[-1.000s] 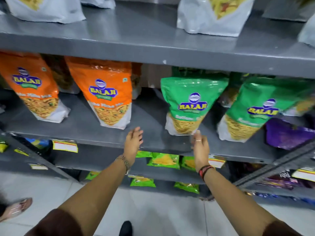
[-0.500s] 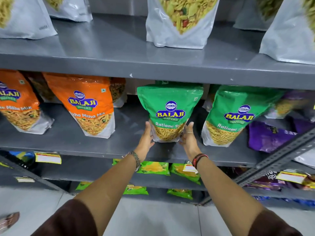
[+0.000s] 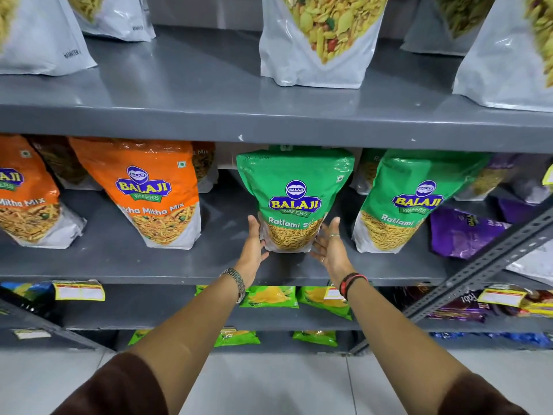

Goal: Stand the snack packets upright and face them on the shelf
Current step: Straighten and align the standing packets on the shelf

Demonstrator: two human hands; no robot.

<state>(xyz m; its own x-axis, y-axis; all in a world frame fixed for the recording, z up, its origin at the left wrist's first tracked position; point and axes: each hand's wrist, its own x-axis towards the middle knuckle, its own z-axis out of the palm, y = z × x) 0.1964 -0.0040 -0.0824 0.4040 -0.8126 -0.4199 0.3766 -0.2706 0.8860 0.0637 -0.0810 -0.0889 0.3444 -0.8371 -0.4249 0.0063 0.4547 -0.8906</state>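
A green Ratlami Sev packet (image 3: 294, 187) stands upright on the grey middle shelf (image 3: 209, 265), label facing me. My left hand (image 3: 253, 247) presses flat against its lower left side and my right hand (image 3: 329, 247) against its lower right side, so the packet is held between both palms. A second green packet (image 3: 416, 202) leans to its right. Two orange Mitha Mix packets (image 3: 149, 193) (image 3: 24, 199) stand to the left, tilted.
Purple packets (image 3: 463, 232) lie flat at the shelf's right end. White packets (image 3: 317, 40) stand on the upper shelf (image 3: 269, 121). Small green packets (image 3: 269, 296) lie on lower shelves. A slotted metal brace (image 3: 478, 268) crosses diagonally at the right.
Both hands rose from the shelf edge to the middle green packet and closed in on its lower sides. The packet now stands straighter, and my view has moved closer.
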